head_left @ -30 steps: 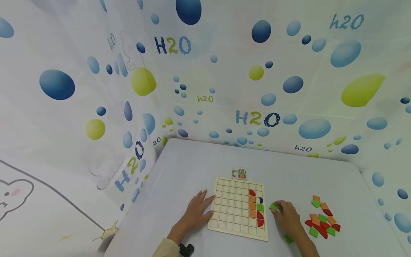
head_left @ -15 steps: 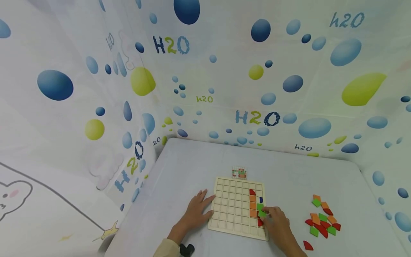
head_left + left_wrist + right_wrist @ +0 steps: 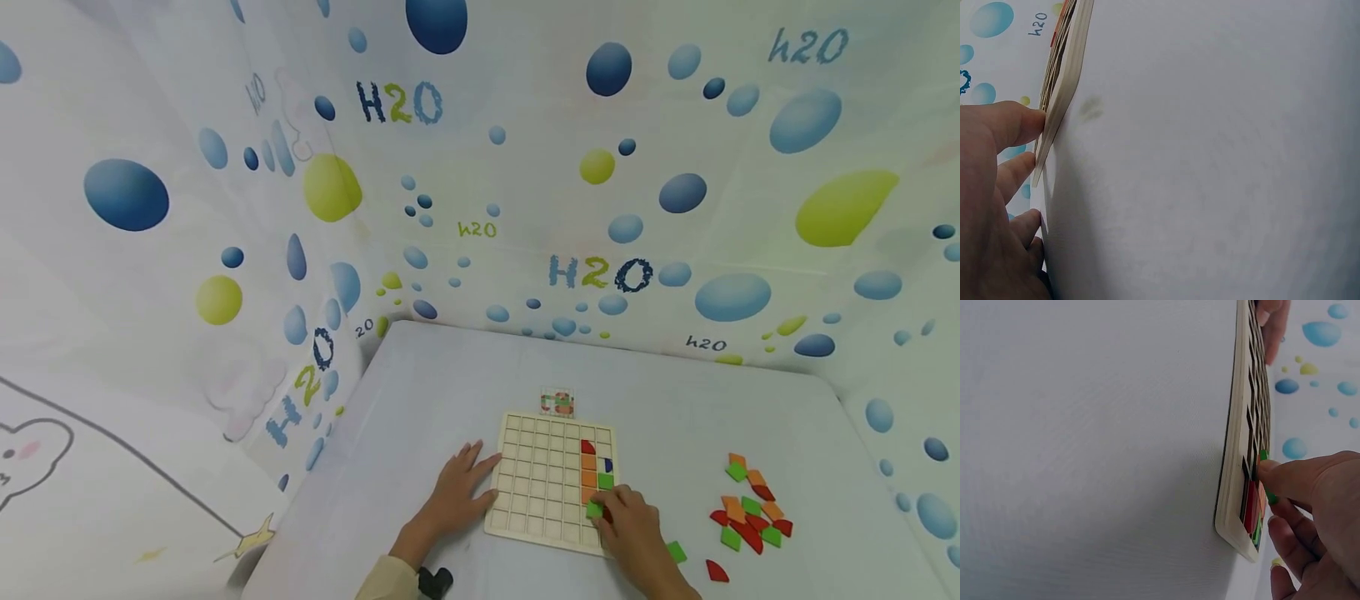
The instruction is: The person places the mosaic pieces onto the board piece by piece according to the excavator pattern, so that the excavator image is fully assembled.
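A wooden grid board (image 3: 531, 492) lies on the table, with red, orange, green and blue tiles in its right-hand columns. My right hand (image 3: 633, 525) pinches a green square tile (image 3: 594, 510) between thumb and fingers over the board's lower right, just below the orange tiles (image 3: 588, 478). That hand covers part of the red pieces there. My left hand (image 3: 457, 493) lies with spread fingers at the board's left side. In the left wrist view its thumb (image 3: 1025, 125) touches the wooden edge. The right wrist view shows the green tile (image 3: 1272, 498) tilted above the cells.
A small printed pattern card (image 3: 557, 402) lies behind the board. To the right are scattered red, orange and green tiles (image 3: 752, 506). A green tile (image 3: 677, 552) and a red quarter-round tile (image 3: 717, 571) lie nearer. A black object (image 3: 435, 582) is by the left sleeve.
My right hand has carried the green tile leftward from the table onto the board's lower right. The left hand has stayed at the board's edge.
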Demonstrator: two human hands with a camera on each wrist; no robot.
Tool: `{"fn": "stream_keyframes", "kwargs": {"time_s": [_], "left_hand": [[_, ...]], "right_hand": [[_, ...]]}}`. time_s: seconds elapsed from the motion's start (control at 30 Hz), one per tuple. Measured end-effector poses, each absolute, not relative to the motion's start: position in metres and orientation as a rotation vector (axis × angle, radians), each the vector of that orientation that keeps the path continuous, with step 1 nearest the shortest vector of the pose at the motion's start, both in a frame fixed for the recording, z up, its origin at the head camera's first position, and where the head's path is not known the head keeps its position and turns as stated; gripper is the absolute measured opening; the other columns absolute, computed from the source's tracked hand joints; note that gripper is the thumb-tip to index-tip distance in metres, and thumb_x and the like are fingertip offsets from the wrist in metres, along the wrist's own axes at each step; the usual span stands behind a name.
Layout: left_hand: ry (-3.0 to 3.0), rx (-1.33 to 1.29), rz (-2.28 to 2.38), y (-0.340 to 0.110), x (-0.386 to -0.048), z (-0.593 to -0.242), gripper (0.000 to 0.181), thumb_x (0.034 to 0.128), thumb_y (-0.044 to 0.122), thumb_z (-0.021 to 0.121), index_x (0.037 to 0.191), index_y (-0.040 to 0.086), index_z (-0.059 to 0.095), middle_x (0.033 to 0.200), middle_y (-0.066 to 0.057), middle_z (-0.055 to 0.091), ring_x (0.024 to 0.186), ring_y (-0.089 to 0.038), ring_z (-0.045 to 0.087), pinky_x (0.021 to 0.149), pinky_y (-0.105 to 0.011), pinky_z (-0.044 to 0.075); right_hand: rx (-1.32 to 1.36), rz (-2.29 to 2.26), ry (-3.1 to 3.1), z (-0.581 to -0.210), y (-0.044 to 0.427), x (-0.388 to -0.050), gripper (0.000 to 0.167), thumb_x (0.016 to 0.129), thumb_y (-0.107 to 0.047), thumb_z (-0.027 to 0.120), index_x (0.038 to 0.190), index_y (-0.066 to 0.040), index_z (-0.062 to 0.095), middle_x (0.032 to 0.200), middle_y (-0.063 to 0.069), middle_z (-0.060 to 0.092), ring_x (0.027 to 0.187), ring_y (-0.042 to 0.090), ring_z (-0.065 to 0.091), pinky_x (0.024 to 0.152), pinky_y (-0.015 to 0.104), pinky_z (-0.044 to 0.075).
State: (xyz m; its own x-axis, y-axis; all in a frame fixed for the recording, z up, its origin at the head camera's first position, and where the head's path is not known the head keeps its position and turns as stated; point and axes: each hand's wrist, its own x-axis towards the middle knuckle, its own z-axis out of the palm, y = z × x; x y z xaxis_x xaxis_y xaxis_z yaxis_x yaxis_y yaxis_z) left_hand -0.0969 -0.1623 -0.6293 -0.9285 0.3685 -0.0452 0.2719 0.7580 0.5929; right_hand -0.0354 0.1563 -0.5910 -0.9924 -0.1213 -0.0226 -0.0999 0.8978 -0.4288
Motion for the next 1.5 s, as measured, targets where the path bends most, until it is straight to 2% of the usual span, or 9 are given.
{"fn": "stream_keyframes", "kwargs": {"time_s": [0.1, 0.3, 0.43, 1.13, 1.5], "left_hand": [[2.795, 0.508, 0.900, -0.1620, -0.0967, -0.6290, 0.058, 0.1017, 0.036, 0.062, 0.158, 0.022, 0.051, 0.171, -0.017, 0.033, 0.160, -0.043, 0.025, 0.127, -0.065, 0.022], [2.796, 0.529, 0.890, -0.1618, -0.0965, -0.6287, 0.058, 0.1019, 0.035, 0.062, 0.157, 0.022, 0.052, 0.171, -0.018, 0.033, 0.159, -0.044, 0.025, 0.126, -0.066, 0.023], [2.802, 0.534, 0.887, -0.1619, -0.0967, -0.6281, 0.058, 0.1015, 0.035, 0.061, 0.157, 0.021, 0.052, 0.170, -0.018, 0.034, 0.159, -0.044, 0.026, 0.126, -0.066, 0.024], [2.797, 0.503, 0.900, -0.1613, -0.0953, -0.6278, 0.058, 0.1014, 0.035, 0.062, 0.157, 0.022, 0.052, 0.171, -0.016, 0.033, 0.160, -0.042, 0.024, 0.127, -0.065, 0.022], [2.799, 0.493, 0.899, -0.1611, -0.0955, -0.6248, 0.058, 0.1016, 0.034, 0.062, 0.157, 0.022, 0.052, 0.171, -0.017, 0.033, 0.160, -0.043, 0.024, 0.126, -0.066, 0.023]], "right_hand": [[-0.192, -0.652, 3.003, -0.5902, 0.1553, -0.0364, 0.027, 0.092, -0.021, 0.082, 0.117, -0.020, 0.072, 0.112, -0.003, 0.063, 0.102, 0.018, 0.056, 0.084, 0.047, 0.047], [-0.215, -0.634, 2.991, -0.5895, 0.1546, -0.0360, 0.020, 0.091, -0.022, 0.084, 0.103, -0.027, 0.068, 0.105, -0.009, 0.060, 0.095, 0.012, 0.050, 0.081, 0.041, 0.044], [-0.259, -0.611, 3.018, -0.5876, 0.1549, -0.0342, 0.022, 0.089, -0.023, 0.085, 0.098, -0.029, 0.066, 0.103, -0.010, 0.060, 0.093, 0.012, 0.050, 0.078, 0.040, 0.042], [-0.271, -0.630, 2.989, -0.5845, 0.1574, -0.0328, 0.021, 0.089, -0.023, 0.085, 0.097, -0.034, 0.068, 0.110, -0.013, 0.066, 0.104, 0.015, 0.054, 0.083, 0.044, 0.043], [-0.300, -0.622, 3.010, -0.5865, 0.1565, -0.0348, 0.022, 0.089, -0.021, 0.086, 0.097, -0.033, 0.070, 0.110, -0.014, 0.068, 0.104, 0.013, 0.056, 0.082, 0.037, 0.042]]}}
